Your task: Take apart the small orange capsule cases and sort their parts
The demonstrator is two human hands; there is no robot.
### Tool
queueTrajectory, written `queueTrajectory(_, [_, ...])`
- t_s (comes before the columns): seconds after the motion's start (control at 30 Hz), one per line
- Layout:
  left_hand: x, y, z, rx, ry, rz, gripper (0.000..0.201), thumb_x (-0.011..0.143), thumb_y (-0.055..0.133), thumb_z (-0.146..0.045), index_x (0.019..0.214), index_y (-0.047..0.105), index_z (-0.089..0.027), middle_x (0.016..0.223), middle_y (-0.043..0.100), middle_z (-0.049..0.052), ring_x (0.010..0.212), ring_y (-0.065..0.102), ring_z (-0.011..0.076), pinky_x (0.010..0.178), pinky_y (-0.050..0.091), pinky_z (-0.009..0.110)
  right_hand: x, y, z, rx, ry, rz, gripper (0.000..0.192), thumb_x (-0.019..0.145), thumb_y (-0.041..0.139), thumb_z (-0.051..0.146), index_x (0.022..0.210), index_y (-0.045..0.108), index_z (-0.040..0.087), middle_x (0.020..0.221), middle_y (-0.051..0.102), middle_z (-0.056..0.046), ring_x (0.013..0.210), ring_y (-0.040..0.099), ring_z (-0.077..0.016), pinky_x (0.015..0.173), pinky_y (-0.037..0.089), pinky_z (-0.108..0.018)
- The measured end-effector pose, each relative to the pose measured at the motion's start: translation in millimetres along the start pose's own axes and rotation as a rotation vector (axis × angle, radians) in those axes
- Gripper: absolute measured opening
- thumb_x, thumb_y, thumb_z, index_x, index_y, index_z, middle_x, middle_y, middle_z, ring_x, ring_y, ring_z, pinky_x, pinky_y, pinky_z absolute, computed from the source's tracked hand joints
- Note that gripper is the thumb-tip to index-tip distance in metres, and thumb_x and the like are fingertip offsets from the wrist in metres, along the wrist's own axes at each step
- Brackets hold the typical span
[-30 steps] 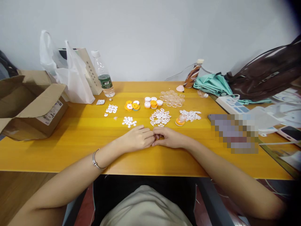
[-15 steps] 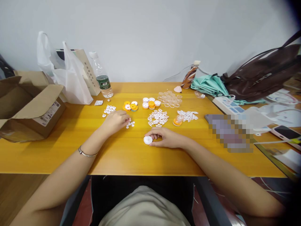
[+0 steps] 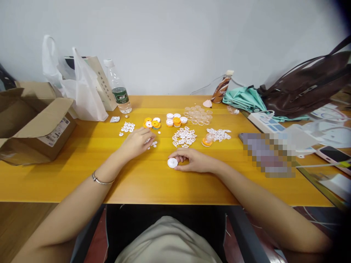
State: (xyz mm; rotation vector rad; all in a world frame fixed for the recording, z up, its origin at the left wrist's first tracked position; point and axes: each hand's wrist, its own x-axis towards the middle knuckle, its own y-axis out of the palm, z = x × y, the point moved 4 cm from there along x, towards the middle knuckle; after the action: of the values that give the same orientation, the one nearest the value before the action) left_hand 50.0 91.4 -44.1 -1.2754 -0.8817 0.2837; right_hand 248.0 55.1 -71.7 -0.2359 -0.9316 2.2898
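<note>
On the yellow wooden surface point(image 3: 82, 160), centre-front: right hand point(image 3: 196, 160) rests palm-down, fingertips pinching a white round cap point(image 3: 172, 163) at its 9 o'clock edge. Cap sits flat on the surface, so the hand looks to be steadying it as a base, not lifting it. Grip there: fingers closed on the cap rim.

Left hand point(image 3: 136, 141) is out at roughly 10 o'clock from the cap, fingers curled down over the pile of small white discs point(image 3: 152, 143). Looks like it's picking one; can't tell if anything is actually between the fingertips, they're hidden under the hand. Silver bangle point(image 3: 101, 180) on that wrist.

Parts are laid out by type in a row behind the hands, probably for quick reach: more white discs point(image 3: 127, 127) at the left, orange rings point(image 3: 152, 124), white/orange caps point(image 3: 177, 119), clear lids point(image 3: 199, 114), white lattice pieces point(image 3: 184, 137), one orange unit with clear top point(image 3: 207, 140).

Periphery: cardboard box point(image 3: 33, 124) at 9 o'clock, plastic bag point(image 3: 79, 91) and water bottle point(image 3: 118, 89) at 11, brown bag point(image 3: 307, 89) and teal cloth point(image 3: 244, 99) at 2.

Versus half a second ago: almost no change. Right hand and cap same spot. Left hand has shifted slightly toward the cap side of the disc pile, fingers tighter over it.
</note>
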Motion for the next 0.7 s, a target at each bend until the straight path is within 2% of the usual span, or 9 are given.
queueTrajectory(0.13, [5.4,17.0,-3.5,-0.034,-0.015,0.073,0.036,0.090,0.037,-0.023,0.124,0.048,-0.018,0.121,0.056,0.011,0.111,0.045,0.0236,0.089,0.036,0.038,0.7,0.5,-1.5,0.010,-0.002,0.000,0.029,0.076,0.060,0.026,0.102,0.061,0.015,0.078,0.053,-0.001,0.068,0.046,-0.0101,0.064,0.040,-0.022])
queueTrajectory(0.23, [8.5,30.5,-1.2,-0.022,-0.048,0.141,0.040,0.091,0.034,-0.024,0.130,0.041,-0.017,0.131,0.049,0.011,0.120,0.039,0.0254,0.093,0.032,0.041,1.0,0.7,-1.6,0.013,0.003,-0.004,0.028,0.076,0.060,0.025,0.101,0.060,0.014,0.077,0.052,-0.001,0.068,0.046,-0.0098,0.063,0.040,-0.022])
queueTrajectory(0.33, [10.2,34.2,1.8,-0.027,-0.061,0.138,0.037,0.090,0.035,-0.023,0.124,0.047,-0.017,0.126,0.054,0.012,0.116,0.045,0.0243,0.092,0.031,0.040,0.9,0.8,-0.8,0.005,0.011,-0.004,0.028,0.076,0.060,0.025,0.101,0.060,0.014,0.077,0.052,-0.001,0.068,0.046,-0.0098,0.063,0.040,-0.022])
queueTrajectory(0.47, [12.1,33.0,4.4,-0.055,-0.064,0.096,0.026,0.088,0.041,-0.019,0.106,0.060,-0.019,0.105,0.064,0.008,0.099,0.055,0.0206,0.083,0.035,0.035,0.6,0.3,0.6,0.006,0.015,-0.002,0.027,0.076,0.059,0.026,0.101,0.060,0.014,0.077,0.052,-0.001,0.068,0.045,-0.0097,0.063,0.040,-0.022])
queueTrajectory(0.7, [14.7,35.7,14.1,-0.187,-0.121,0.018,0.019,0.087,0.045,-0.018,0.090,0.064,-0.017,0.086,0.066,0.005,0.082,0.060,0.0164,0.070,0.040,0.026,1.2,0.3,-0.7,0.011,0.018,0.006,0.028,0.076,0.059,0.026,0.101,0.060,0.015,0.078,0.052,-0.001,0.068,0.045,-0.0096,0.063,0.039,-0.022])
